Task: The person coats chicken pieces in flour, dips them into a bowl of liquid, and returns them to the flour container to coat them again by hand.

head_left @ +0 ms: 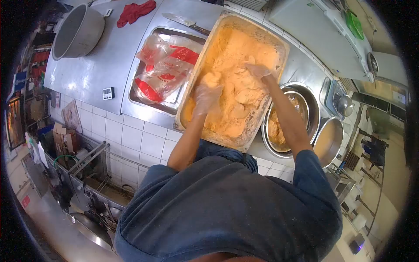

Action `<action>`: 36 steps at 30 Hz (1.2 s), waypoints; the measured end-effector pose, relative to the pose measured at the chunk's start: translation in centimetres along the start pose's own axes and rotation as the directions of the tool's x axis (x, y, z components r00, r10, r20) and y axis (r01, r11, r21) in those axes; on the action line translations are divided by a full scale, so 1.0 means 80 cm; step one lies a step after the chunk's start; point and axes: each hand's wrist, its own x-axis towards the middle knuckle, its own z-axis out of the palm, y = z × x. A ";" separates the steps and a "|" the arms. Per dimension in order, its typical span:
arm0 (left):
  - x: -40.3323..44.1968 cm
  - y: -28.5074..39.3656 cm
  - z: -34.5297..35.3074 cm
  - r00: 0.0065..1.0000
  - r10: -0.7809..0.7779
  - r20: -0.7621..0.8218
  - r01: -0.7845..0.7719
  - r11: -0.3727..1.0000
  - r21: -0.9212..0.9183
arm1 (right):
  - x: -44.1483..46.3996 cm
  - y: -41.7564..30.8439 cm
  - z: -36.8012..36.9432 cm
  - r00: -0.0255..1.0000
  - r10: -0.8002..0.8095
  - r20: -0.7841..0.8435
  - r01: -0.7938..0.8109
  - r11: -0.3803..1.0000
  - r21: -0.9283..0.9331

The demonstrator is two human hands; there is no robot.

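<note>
Left hand and right hand, both in clear plastic gloves, work inside a large tub that slants across the upper middle of the frame. Fingers of the left are partly curled beside a coated lump; whether it grips it, I cannot tell. Right-hand fingers reach loosely into the orange powder near the tub's right side, their hold unclear. More coated pieces lie between the hands. Left of the tub, a red-printed plastic bag sits in a metal tray; right of it, a metal bowl contains wet pieces.
</note>
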 end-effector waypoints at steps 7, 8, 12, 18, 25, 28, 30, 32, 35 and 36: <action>-0.022 -0.015 0.006 0.915 -0.277 0.292 0.398 0.730 -0.556 | -0.191 -0.162 0.094 0.956 0.293 0.033 -0.270 0.827 0.494; -0.025 -0.016 -0.004 0.951 -0.139 0.276 0.233 0.909 -0.347 | -0.201 -0.170 0.099 0.960 0.273 0.069 -0.263 0.787 0.558; -0.027 -0.008 -0.017 0.927 -0.054 0.371 0.225 0.872 -0.434 | -0.154 -0.114 0.145 0.975 0.096 0.200 -0.219 0.551 0.805; -0.055 0.014 -0.020 0.959 -0.165 0.231 0.281 0.676 -0.681 | -0.102 0.000 0.182 0.995 -0.070 -0.075 0.103 0.710 0.696; -0.090 0.028 -0.034 0.975 -0.221 0.018 0.189 0.788 -0.587 | -0.152 0.019 0.175 0.733 -0.559 -0.386 0.036 0.600 -0.799; -0.090 0.059 -0.055 0.909 -0.403 0.108 0.371 0.662 -0.651 | -0.193 -0.018 0.160 0.660 -0.572 -0.487 0.069 0.692 -0.719; -0.076 0.035 -0.050 0.970 -0.244 -0.001 0.221 0.880 -0.421 | -0.228 -0.054 0.150 0.600 -0.576 -0.555 0.169 0.769 -0.616; -0.063 0.023 -0.046 0.992 -0.114 -0.054 0.080 0.898 -0.432 | -0.270 -0.095 0.138 0.504 -0.605 -0.617 0.333 0.795 -0.507; -0.057 0.026 -0.045 0.992 -0.047 -0.117 -0.048 0.716 -0.696 | -0.304 -0.122 0.125 0.473 -0.661 -0.583 0.531 0.742 -0.410; -0.056 0.027 -0.047 0.990 -0.047 -0.137 -0.064 0.707 -0.704 | -0.301 -0.113 0.122 0.438 -0.753 -0.491 0.584 0.654 -0.481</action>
